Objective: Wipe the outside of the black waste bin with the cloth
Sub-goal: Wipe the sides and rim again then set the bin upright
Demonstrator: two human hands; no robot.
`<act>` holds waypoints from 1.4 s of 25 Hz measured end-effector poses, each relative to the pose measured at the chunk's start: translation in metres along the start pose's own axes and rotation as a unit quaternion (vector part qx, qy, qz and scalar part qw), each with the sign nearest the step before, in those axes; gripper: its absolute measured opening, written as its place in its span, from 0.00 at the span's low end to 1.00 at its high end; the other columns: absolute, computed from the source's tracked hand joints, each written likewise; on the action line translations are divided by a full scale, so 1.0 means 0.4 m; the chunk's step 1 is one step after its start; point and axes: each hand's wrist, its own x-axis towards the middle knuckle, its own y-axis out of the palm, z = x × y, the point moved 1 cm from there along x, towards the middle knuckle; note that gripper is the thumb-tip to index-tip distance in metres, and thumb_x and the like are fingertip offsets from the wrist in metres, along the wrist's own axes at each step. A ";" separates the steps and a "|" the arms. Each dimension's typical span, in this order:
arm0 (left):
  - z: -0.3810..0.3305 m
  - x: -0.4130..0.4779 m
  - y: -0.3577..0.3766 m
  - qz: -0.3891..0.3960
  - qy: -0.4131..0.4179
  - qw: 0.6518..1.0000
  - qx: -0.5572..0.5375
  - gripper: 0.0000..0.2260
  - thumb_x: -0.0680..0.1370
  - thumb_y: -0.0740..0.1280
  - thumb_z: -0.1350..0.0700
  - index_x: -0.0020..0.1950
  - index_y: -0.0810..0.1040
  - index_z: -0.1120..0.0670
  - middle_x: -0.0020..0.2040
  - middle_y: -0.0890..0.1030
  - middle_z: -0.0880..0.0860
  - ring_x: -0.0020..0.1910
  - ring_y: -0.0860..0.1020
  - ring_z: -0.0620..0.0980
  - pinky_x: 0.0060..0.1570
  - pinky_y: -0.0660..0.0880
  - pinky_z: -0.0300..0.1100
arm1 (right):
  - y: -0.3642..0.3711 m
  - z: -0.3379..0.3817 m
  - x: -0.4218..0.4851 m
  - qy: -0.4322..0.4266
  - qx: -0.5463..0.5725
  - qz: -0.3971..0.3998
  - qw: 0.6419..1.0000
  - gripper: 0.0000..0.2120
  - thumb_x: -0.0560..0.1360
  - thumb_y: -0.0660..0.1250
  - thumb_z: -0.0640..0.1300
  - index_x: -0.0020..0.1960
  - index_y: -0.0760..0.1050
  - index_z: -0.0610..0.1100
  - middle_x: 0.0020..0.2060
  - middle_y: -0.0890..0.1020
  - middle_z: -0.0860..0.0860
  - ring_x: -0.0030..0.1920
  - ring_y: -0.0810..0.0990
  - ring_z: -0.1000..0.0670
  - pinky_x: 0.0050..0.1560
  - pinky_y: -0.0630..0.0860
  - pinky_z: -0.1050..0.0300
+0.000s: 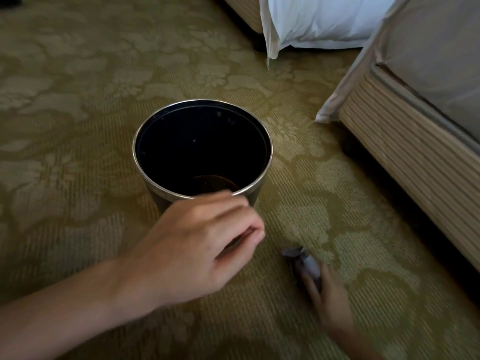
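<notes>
Since the carpet (78, 126) gives little grip to a light bin (155, 200), the bin is likely to slide or tip if rubbed hard, so it should be steadied before wiping is begun. A bed (405, 157) stands to the right of the bin, well apart from it, and a pillow (324, 19) is propped beyond the bin to the right; neither is in the way.

The bin is stood upright with its mouth open and ringed by a silver rim (270, 152). Only a narrow strip of its black outside is seen, below the near edge. The left hand (197, 245) is held over the bin's near edge with its fingers curled; whether the rim is gripped cannot be told through the blur. The right hand (328, 289) lies near the bin's right front, low to the carpet, clenched round the cloth (307, 263), which is bunched up and not yet laid on the bin.

The rim is best pinned by the left hand while the cloth is spread flatter and pressed against the outside. It should then be drawn round in overlapping bands from the top down, the bin being turned so that the far side is reached.
</notes>
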 end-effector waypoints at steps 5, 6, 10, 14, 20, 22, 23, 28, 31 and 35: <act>0.068 0.130 0.015 0.090 -0.150 0.951 0.255 0.20 0.78 0.56 0.38 0.59 0.74 0.51 0.53 0.78 0.48 0.52 0.77 0.50 0.48 0.75 0.46 | 0.019 0.142 0.211 0.303 0.575 -0.018 0.759 0.15 0.81 0.64 0.53 0.62 0.79 0.45 0.54 0.86 0.44 0.52 0.85 0.46 0.51 0.81 0.49; 0.085 0.144 0.026 0.123 -0.157 0.944 0.262 0.18 0.79 0.54 0.39 0.54 0.75 0.50 0.49 0.79 0.48 0.49 0.79 0.50 0.45 0.76 0.47 | 0.027 0.169 0.249 0.307 0.635 0.006 0.708 0.16 0.82 0.62 0.50 0.65 0.77 0.43 0.55 0.85 0.44 0.53 0.85 0.46 0.50 0.81 0.51; 0.106 0.128 0.041 0.110 -0.127 0.960 0.223 0.16 0.81 0.49 0.43 0.43 0.70 0.49 0.40 0.76 0.47 0.40 0.79 0.51 0.39 0.76 0.50 | 0.058 0.243 0.319 0.301 0.673 0.044 0.674 0.21 0.84 0.58 0.49 0.73 0.70 0.42 0.63 0.81 0.42 0.60 0.82 0.44 0.59 0.78 0.47; 0.186 0.056 -0.058 -0.012 -0.176 0.976 0.127 0.17 0.81 0.53 0.43 0.39 0.71 0.51 0.31 0.72 0.47 0.31 0.73 0.45 0.32 0.67 0.45 | 0.012 0.291 0.326 0.242 0.674 0.026 0.697 0.18 0.83 0.61 0.49 0.70 0.74 0.46 0.62 0.83 0.44 0.62 0.82 0.44 0.67 0.74 0.46; 0.223 -0.097 -0.152 -0.124 -0.287 0.949 -0.028 0.19 0.80 0.56 0.43 0.39 0.73 0.55 0.31 0.73 0.55 0.32 0.74 0.57 0.31 0.72 0.56 | -0.039 0.495 0.359 0.074 0.457 -0.029 0.886 0.09 0.77 0.71 0.51 0.53 0.79 0.47 0.46 0.83 0.48 0.46 0.82 0.52 0.48 0.77 0.49; 0.232 -0.120 -0.162 -0.144 -0.291 0.945 -0.022 0.17 0.80 0.55 0.45 0.38 0.72 0.53 0.32 0.73 0.55 0.31 0.74 0.51 0.30 0.70 0.49 | 0.026 0.578 0.348 0.014 0.361 -0.008 0.933 0.13 0.72 0.71 0.58 0.52 0.77 0.53 0.47 0.82 0.53 0.50 0.81 0.51 0.51 0.78 0.45; 0.238 -0.129 -0.167 -0.150 -0.289 0.945 -0.013 0.16 0.80 0.54 0.46 0.37 0.71 0.52 0.32 0.73 0.55 0.30 0.73 0.49 0.29 0.68 0.46 | 0.053 0.618 0.340 -0.001 0.331 -0.026 0.943 0.15 0.72 0.70 0.61 0.53 0.76 0.55 0.50 0.82 0.54 0.53 0.80 0.50 0.54 0.77 0.42; 0.282 -0.180 -0.170 -0.181 -0.282 0.942 0.017 0.14 0.82 0.51 0.47 0.41 0.71 0.49 0.33 0.73 0.52 0.29 0.72 0.48 0.29 0.70 0.52 | 0.051 0.883 0.286 -0.151 0.280 -0.118 0.941 0.22 0.76 0.66 0.61 0.66 0.76 0.53 0.66 0.75 0.53 0.67 0.72 0.51 0.67 0.69 0.51; 0.313 -0.218 -0.181 -0.222 -0.274 0.936 0.020 0.13 0.81 0.51 0.48 0.43 0.72 0.48 0.35 0.76 0.46 0.31 0.73 0.41 0.31 0.69 0.44 | 0.053 1.003 0.276 -0.293 0.220 -0.082 0.927 0.22 0.76 0.67 0.55 0.70 0.76 0.53 0.71 0.72 0.51 0.69 0.70 0.49 0.65 0.67 0.53; 0.337 -0.274 -0.203 -0.243 -0.317 0.917 -0.007 0.17 0.82 0.51 0.45 0.40 0.72 0.50 0.36 0.75 0.53 0.29 0.73 0.46 0.26 0.67 0.45 | 0.117 0.787 0.327 -0.271 0.165 -0.117 0.941 0.18 0.77 0.66 0.48 0.66 0.78 0.47 0.68 0.76 0.47 0.65 0.74 0.45 0.63 0.70 0.43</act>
